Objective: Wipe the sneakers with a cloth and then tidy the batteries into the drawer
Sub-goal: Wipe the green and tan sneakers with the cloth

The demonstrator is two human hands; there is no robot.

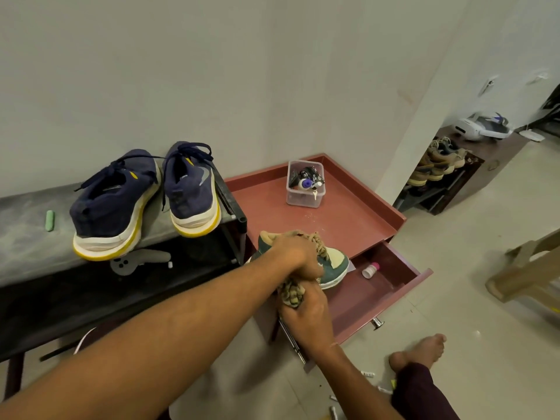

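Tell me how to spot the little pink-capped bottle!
Start at the reddish-brown cabinet in the room's corner. Its open drawer sticks out at the front, and the small white plastic bottle with a pink cap lies inside. Unlike the clear plastic box up on top, it is tiny and opaque.

Two bare forearms run to the left hand (295,253) and the right hand (306,316), uncovered as far as the lower edge of the view; a thin pale thread (334,344) circles the wrist just behind the right hand; below and right of that hand lies a bare foot (421,351); nearer, a dark maroon cloth trouser leg (424,392) ends at its ankle.
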